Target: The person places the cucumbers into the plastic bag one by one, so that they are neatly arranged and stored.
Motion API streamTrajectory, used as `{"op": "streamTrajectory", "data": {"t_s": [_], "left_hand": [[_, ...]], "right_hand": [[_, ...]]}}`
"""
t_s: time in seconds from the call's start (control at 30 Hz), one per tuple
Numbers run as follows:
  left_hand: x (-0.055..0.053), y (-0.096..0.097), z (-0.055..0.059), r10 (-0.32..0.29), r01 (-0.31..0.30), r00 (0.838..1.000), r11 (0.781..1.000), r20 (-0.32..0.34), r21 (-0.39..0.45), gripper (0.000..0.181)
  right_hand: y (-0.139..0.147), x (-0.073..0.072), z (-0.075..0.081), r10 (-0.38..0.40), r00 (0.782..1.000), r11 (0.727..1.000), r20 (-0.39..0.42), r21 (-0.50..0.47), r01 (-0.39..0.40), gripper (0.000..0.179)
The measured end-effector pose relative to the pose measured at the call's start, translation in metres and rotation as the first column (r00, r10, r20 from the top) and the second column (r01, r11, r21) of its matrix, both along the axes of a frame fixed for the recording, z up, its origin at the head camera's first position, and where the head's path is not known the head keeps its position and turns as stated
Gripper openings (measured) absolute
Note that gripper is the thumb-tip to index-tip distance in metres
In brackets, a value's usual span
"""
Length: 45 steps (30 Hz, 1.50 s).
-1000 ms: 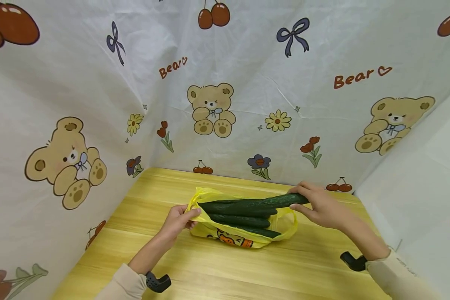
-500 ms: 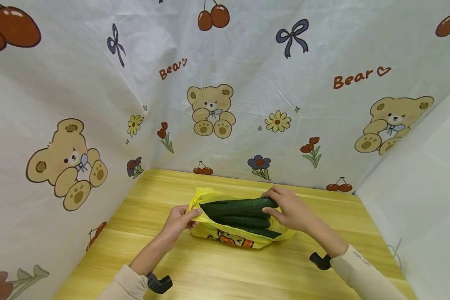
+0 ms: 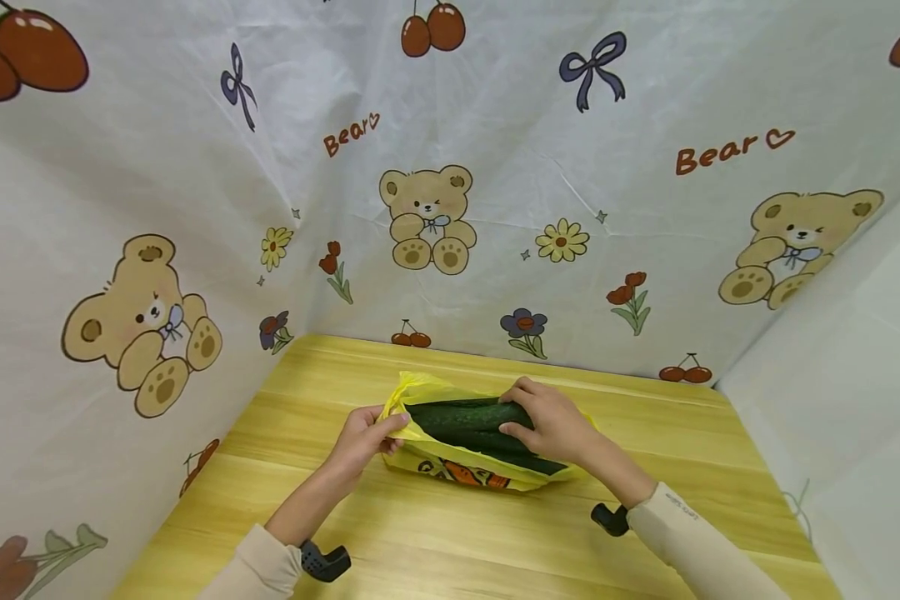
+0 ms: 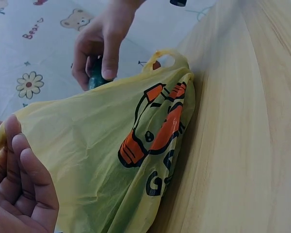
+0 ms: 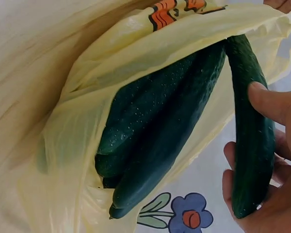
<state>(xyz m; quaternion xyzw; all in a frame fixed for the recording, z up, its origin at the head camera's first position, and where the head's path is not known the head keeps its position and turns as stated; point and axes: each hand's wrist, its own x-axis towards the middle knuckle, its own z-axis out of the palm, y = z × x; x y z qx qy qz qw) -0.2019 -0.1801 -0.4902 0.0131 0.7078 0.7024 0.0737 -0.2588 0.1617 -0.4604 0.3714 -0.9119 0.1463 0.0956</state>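
A yellow plastic bag (image 3: 487, 475) with an orange and black print lies on its side, its mouth spread wide. My left hand (image 3: 363, 437) pinches the bag's left rim between thumb and fingers. With its fingers curled round one end, my right hand (image 3: 551, 421) grips a dark green cucumber (image 5: 252, 136); the cucumber's far end reaches in past the bag's rim. Several more cucumbers (image 5: 155, 136) lie side by side in the bag, as the right wrist view shows. The left wrist view shows the bag's printed side, and a loop handle (image 4: 167, 58) stands up at its far end.
The bag rests on a wood-grain table (image 3: 420, 542). Behind and to the left stands a white sheet (image 3: 495, 167) printed with bears, flowers and cherries. A plain white panel (image 3: 870, 400) borders the right side, with a thin cord (image 3: 801, 504) near the table edge.
My right hand has moved left with the cucumber, which now lies further inside the bag over the others. My left hand has kept its hold on the rim.
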Motion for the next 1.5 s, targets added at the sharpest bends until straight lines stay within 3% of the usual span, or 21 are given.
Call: {"op": "streamTrajectory", "data": {"t_s": [0.3,0.57,0.77,0.9,1.13,1.3,1.4,1.5], "left_hand": [[-0.001,-0.001,0.000,0.015,-0.015,1.000,1.000,-0.001,0.002,0.029],[-0.001,-0.001,0.000,0.019,-0.020,0.999,1.000,-0.027,-0.023,0.033],[-0.002,-0.001,0.003,0.012,-0.013,1.000,1.000,-0.019,-0.014,0.035],[-0.001,-0.004,-0.003,0.010,-0.010,1.000,1.000,-0.007,-0.025,0.037],[0.009,-0.016,-0.016,0.007,-0.007,1.000,0.998,-0.001,-0.062,0.042],[0.008,-0.018,-0.017,-0.002,0.001,1.000,0.997,-0.016,-0.079,0.042],[0.005,-0.017,-0.014,-0.001,-0.001,1.000,0.996,-0.029,-0.087,0.041],[0.001,-0.016,-0.010,0.009,-0.014,0.999,0.994,-0.041,-0.106,0.038]], "right_hand": [[0.004,0.000,-0.002,-0.004,0.998,1.000,0.066,0.027,0.003,0.036],[0.018,0.002,-0.016,0.080,0.991,0.996,0.111,0.034,-0.084,0.020],[0.027,0.003,-0.015,0.062,0.991,0.997,0.119,0.042,-0.068,0.019],[0.036,0.007,-0.014,0.037,0.991,0.999,0.132,0.034,-0.042,0.019],[0.062,0.014,-0.020,-0.027,0.987,1.000,0.161,0.012,0.025,0.016],[0.084,0.010,-0.028,-0.136,0.984,0.989,0.119,-0.036,0.142,0.021],[0.096,0.003,-0.034,-0.239,0.961,0.966,0.137,-0.068,0.249,0.036],[0.106,-0.006,-0.041,-0.305,0.918,0.940,0.255,-0.076,0.333,0.051]]}}
